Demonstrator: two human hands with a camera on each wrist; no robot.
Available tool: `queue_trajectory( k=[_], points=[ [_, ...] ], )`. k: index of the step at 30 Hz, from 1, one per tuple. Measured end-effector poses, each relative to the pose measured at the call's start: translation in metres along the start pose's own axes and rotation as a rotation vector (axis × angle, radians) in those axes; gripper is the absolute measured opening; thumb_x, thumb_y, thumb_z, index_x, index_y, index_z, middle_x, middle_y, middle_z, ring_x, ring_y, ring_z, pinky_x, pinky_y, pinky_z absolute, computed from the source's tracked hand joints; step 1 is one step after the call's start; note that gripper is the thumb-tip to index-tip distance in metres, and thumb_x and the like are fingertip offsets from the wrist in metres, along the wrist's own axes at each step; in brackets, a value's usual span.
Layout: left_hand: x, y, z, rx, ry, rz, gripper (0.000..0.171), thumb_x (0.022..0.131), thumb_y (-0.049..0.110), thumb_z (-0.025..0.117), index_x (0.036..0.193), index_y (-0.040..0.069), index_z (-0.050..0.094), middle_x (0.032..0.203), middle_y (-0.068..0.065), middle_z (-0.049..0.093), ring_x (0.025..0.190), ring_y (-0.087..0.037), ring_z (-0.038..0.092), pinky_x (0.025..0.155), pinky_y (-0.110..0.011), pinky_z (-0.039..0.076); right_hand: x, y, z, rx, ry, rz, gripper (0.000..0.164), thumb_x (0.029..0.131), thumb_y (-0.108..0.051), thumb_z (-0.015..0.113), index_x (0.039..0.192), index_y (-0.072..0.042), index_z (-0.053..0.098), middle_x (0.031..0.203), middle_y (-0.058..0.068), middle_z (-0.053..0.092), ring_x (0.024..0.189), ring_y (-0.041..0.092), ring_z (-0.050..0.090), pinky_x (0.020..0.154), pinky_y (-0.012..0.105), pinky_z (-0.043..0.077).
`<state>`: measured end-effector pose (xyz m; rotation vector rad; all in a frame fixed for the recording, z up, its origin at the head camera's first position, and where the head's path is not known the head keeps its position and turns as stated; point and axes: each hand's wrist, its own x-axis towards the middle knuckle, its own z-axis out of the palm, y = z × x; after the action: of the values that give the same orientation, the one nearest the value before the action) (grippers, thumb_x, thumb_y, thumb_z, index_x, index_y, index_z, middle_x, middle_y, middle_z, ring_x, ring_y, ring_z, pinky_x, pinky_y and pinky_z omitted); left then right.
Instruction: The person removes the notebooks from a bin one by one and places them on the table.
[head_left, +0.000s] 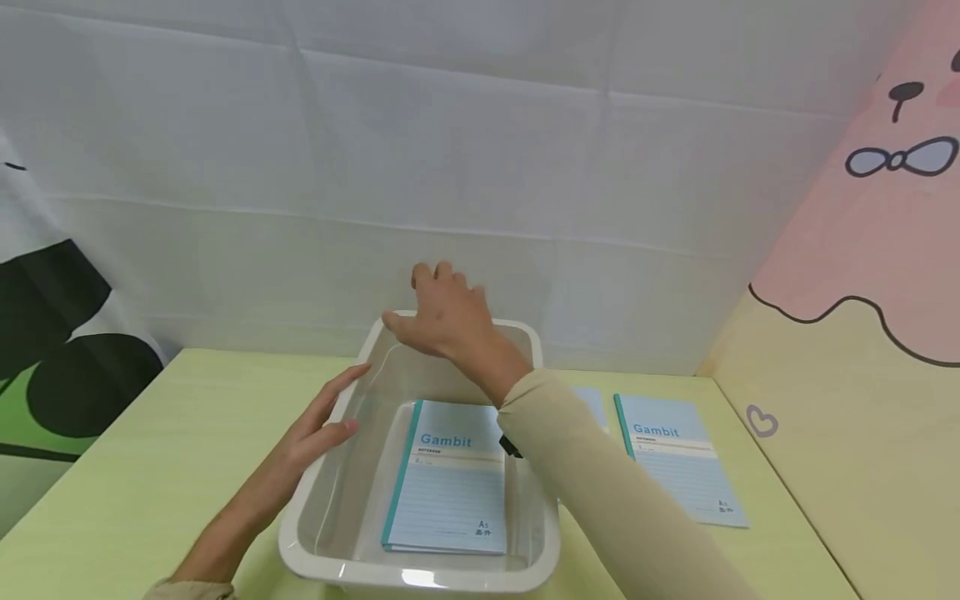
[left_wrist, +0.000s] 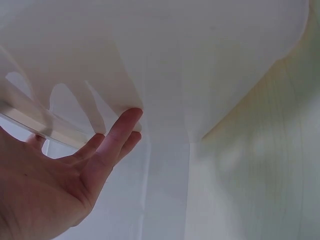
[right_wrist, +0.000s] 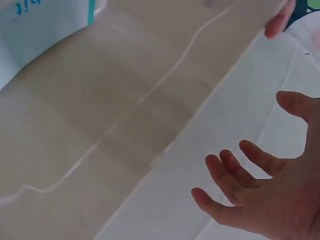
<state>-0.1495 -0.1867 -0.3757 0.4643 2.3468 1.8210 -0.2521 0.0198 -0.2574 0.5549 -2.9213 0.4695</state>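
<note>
A white plastic basin (head_left: 422, 575) sits on the table with a pale blue Gambit notebook (head_left: 450, 492) lying inside; a second edge shows beneath its cover. My left hand (head_left: 315, 433) holds the basin's left side, thumb over the rim. In the left wrist view its fingers (left_wrist: 117, 135) press the outer wall below the rim. Above the basin's far end is my right hand (head_left: 446, 317), its fingers spread and loosely bent, holding nothing. The right wrist view shows this hand (right_wrist: 270, 185) apart from the basin wall (right_wrist: 125, 100).
Right of the basin, another Gambit notebook (head_left: 678, 467) lies on the pale green table (head_left: 180, 450). My right sleeve (head_left: 600, 483) partly covers one more notebook (head_left: 591, 404). A white cloth (head_left: 450, 150) hangs behind the table, and a printed panel (head_left: 825, 400) borders its right side.
</note>
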Motion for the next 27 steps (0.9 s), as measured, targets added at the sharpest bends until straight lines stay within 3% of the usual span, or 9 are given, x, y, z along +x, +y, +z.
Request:
queue_trajectory(
  k=[8,13,17,19,21,25,27],
  points=[
    [0.002,0.000,0.000,-0.025,-0.012,0.019,0.062,0.108,0.027,0.044,0.164,0.038,0.022,0.169,-0.009,0.015,0.117,-0.015,0.061,0.083,-0.041,0.060,-0.001,0.001,0.028,-0.045,-0.091,0.082,0.061,0.098,-0.048,0.053,0.147,-0.011,0.052,0.142,0.013,0.057,0.132,0.037,0.057,0.113,0.058,0.044],
    [0.000,-0.001,0.000,-0.039,-0.020,0.024,0.063,0.108,0.027,0.044,0.165,0.038,0.020,0.168,-0.009,0.017,0.115,-0.016,0.063,0.082,-0.044,0.061,-0.003,0.003,0.040,-0.062,-0.128,0.133,0.057,0.098,-0.047,0.053,0.142,-0.011,0.056,0.135,0.011,0.061,0.124,0.035,0.062,0.106,0.054,0.050],
    [-0.001,-0.002,0.000,-0.066,-0.031,0.024,0.063,0.109,0.026,0.043,0.165,0.037,0.019,0.164,-0.012,0.022,0.113,-0.019,0.065,0.082,-0.047,0.062,-0.003,0.006,0.048,-0.075,-0.157,0.145,0.040,0.097,-0.044,0.054,0.115,-0.012,0.068,0.111,0.006,0.068,0.103,0.026,0.066,0.096,0.048,0.053],
    [-0.001,-0.002,0.000,-0.071,-0.032,0.027,0.062,0.109,0.026,0.043,0.165,0.037,0.019,0.162,-0.012,0.024,0.112,-0.019,0.066,0.081,-0.048,0.062,-0.003,0.007,0.051,-0.071,-0.164,0.152,0.030,0.096,-0.043,0.056,0.092,-0.015,0.067,0.091,0.001,0.066,0.088,0.021,0.063,0.087,0.045,0.052],
    [-0.001,-0.002,0.000,-0.070,-0.031,0.030,0.062,0.109,0.026,0.043,0.165,0.037,0.019,0.162,-0.012,0.024,0.112,-0.019,0.066,0.081,-0.048,0.062,-0.003,0.007,0.054,-0.070,-0.176,0.158,0.033,0.096,-0.044,0.058,0.074,-0.019,0.060,0.075,-0.002,0.059,0.077,0.018,0.059,0.080,0.041,0.051],
    [-0.001,-0.003,0.000,-0.075,-0.040,0.031,0.062,0.110,0.026,0.043,0.166,0.037,0.018,0.162,-0.013,0.023,0.114,-0.022,0.066,0.081,-0.049,0.062,-0.008,0.004,0.059,-0.121,-0.227,0.159,0.045,0.096,-0.052,0.060,0.064,-0.021,0.051,0.069,-0.004,0.054,0.072,0.017,0.055,0.071,0.039,0.049],
    [-0.001,-0.003,0.000,-0.079,-0.042,0.027,0.062,0.110,0.026,0.043,0.166,0.038,0.017,0.162,-0.014,0.024,0.114,-0.023,0.066,0.081,-0.049,0.062,-0.010,0.001,0.064,-0.140,-0.260,0.171,0.047,0.096,-0.057,0.059,0.067,-0.021,0.054,0.075,-0.004,0.058,0.076,0.017,0.057,0.075,0.042,0.051]
  ],
)
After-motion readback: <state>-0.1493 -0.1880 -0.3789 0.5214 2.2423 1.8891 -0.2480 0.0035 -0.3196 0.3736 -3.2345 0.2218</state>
